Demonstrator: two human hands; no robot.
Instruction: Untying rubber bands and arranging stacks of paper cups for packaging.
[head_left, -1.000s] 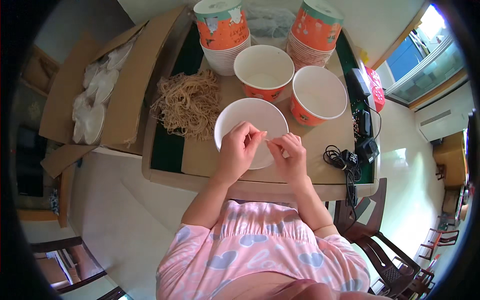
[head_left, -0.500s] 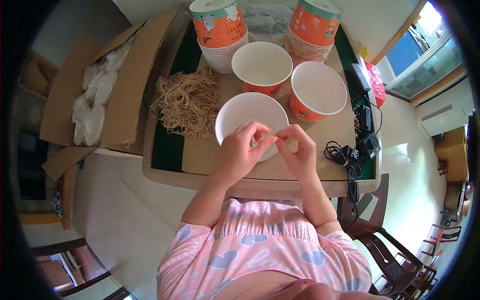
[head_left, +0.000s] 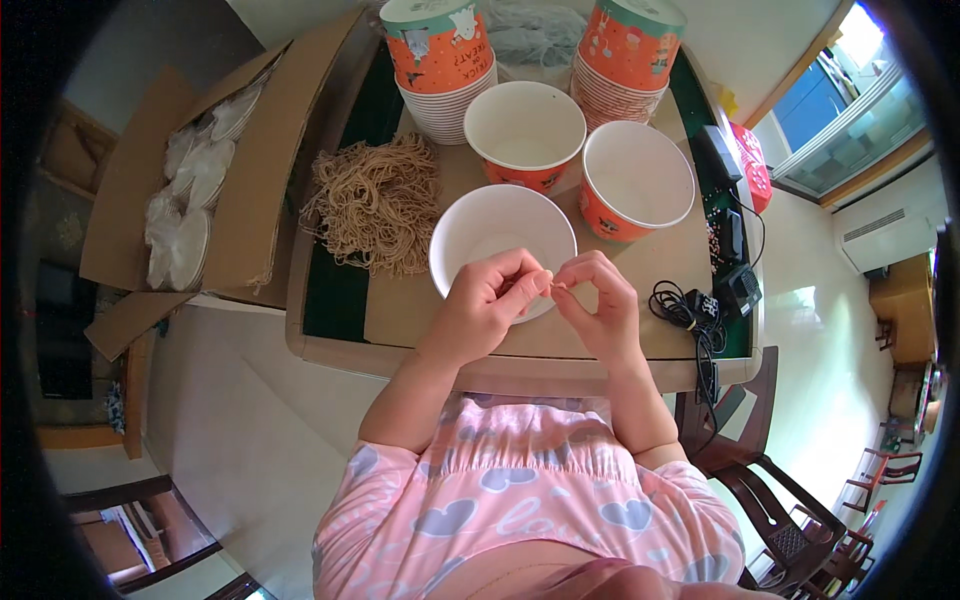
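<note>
A thin tan rubber band [head_left: 550,287] is stretched short between the two hands, its long axis running roughly left to right, level with the table edge; it is so fine in this view that its exact shape is hard to make out; it sits over the near rim of the white paper bowl [head_left: 503,243], pinched at each end between thumb and forefinger; the left hand [head_left: 490,300] curls in from the lower left, fingers closed on its end; the right hand [head_left: 598,298] mirrors it, fingertips [head_left: 566,285] together on the other end; both forearms rise from the table's [head_left: 420,310] near edge; a heap of rubber bands [head_left: 378,203] lies left of the bowl.
</note>
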